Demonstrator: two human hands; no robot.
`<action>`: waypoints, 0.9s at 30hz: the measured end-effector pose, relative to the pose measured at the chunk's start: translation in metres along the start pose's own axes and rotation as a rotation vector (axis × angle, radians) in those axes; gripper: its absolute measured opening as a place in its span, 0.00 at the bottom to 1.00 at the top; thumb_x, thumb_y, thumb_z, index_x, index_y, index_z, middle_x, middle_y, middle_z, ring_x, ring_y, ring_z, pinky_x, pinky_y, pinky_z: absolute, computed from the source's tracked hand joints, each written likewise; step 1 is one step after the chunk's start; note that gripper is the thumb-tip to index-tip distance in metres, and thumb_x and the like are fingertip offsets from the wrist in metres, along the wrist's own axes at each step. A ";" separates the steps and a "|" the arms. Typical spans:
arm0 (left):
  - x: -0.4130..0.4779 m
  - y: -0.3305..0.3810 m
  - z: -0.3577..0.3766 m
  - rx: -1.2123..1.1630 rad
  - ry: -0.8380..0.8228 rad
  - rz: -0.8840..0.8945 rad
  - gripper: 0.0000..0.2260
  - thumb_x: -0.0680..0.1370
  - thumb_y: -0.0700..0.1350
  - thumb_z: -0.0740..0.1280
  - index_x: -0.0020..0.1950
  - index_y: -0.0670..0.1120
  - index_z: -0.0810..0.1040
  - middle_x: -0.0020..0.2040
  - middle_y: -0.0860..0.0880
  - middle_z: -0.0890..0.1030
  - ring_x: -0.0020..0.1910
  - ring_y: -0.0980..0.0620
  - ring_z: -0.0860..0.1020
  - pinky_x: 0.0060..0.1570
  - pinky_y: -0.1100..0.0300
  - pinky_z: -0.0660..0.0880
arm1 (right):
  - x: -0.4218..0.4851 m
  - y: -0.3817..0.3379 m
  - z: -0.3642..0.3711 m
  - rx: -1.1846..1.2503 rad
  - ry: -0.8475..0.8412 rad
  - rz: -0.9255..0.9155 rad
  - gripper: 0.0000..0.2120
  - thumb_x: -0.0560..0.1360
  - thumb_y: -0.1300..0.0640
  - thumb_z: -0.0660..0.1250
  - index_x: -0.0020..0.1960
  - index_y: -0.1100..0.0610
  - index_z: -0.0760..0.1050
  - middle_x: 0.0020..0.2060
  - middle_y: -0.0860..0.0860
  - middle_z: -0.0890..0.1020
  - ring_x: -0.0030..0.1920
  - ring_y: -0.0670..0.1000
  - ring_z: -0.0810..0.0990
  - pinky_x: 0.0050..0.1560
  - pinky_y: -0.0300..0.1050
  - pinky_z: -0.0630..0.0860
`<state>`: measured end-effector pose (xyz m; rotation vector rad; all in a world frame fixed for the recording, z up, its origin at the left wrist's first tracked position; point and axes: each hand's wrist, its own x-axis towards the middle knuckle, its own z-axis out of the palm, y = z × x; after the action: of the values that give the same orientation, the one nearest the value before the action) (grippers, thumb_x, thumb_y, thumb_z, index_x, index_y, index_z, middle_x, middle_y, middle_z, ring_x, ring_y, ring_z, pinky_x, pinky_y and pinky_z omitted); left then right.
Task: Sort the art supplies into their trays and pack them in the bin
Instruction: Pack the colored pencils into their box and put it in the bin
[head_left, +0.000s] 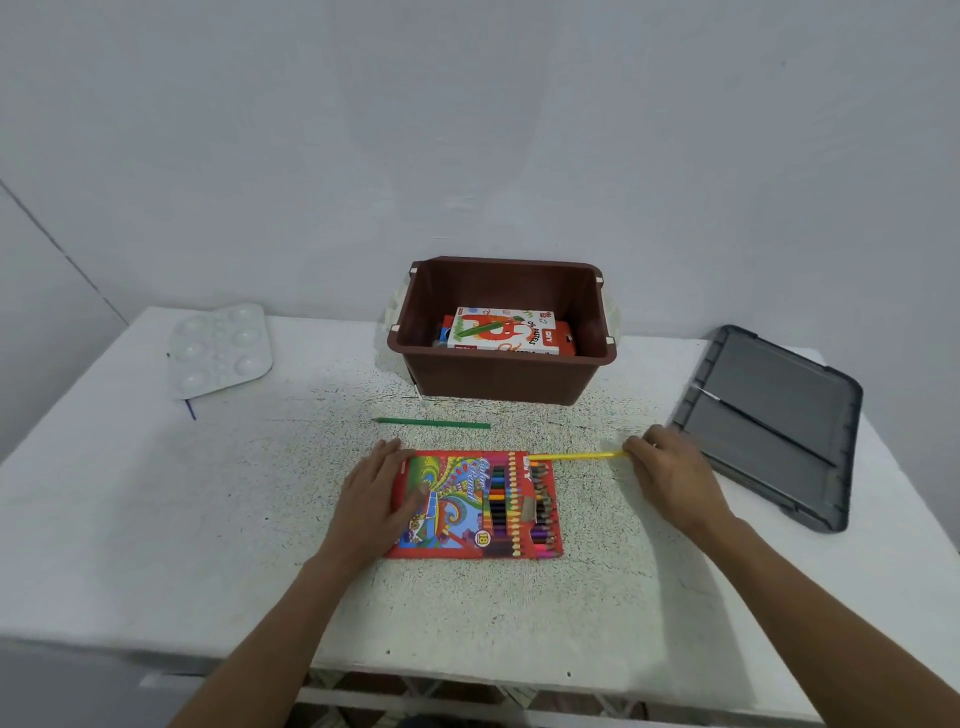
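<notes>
The colour pencil box (475, 504), red with a swirled print and rows of pencils pictured on it, lies flat, with pencil ends showing at its right edge. The left hand (376, 493) presses on its left edge. A yellow pencil (576, 457) lies level, one end at the box's far right corner and the other pinched by the right hand (670, 473). A green pencil (431, 423) lies just beyond the box, parallel to its far edge. Behind it stands the brown bin (501, 374), open, with an oil pastels box (504, 331) lying inside. A white paint palette (221, 351) lies far left, and the grey lid (769, 426) far right.
</notes>
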<state>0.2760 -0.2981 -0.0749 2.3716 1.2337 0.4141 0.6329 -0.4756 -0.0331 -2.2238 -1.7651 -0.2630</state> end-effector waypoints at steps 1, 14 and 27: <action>0.000 0.000 0.001 0.005 0.002 0.001 0.29 0.77 0.66 0.58 0.74 0.53 0.66 0.77 0.52 0.64 0.76 0.48 0.63 0.72 0.46 0.60 | 0.002 -0.006 0.003 0.003 -0.007 0.002 0.03 0.73 0.64 0.73 0.47 0.61 0.80 0.33 0.54 0.75 0.30 0.54 0.71 0.27 0.48 0.72; -0.001 -0.002 0.002 0.009 0.027 0.010 0.28 0.78 0.64 0.62 0.74 0.53 0.67 0.76 0.52 0.66 0.74 0.49 0.66 0.70 0.46 0.63 | 0.007 -0.099 0.031 0.204 0.000 0.005 0.13 0.71 0.59 0.76 0.53 0.60 0.80 0.45 0.53 0.80 0.42 0.53 0.78 0.40 0.45 0.75; 0.008 -0.002 -0.007 0.008 0.075 0.039 0.25 0.76 0.64 0.59 0.67 0.50 0.74 0.68 0.50 0.76 0.64 0.50 0.75 0.64 0.44 0.71 | -0.008 -0.098 0.048 0.345 0.057 0.067 0.18 0.79 0.54 0.61 0.67 0.59 0.73 0.54 0.52 0.78 0.49 0.46 0.67 0.49 0.46 0.73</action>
<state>0.2760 -0.2893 -0.0691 2.4096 1.2253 0.5155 0.5344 -0.4465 -0.0701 -2.0029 -1.5664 -0.0049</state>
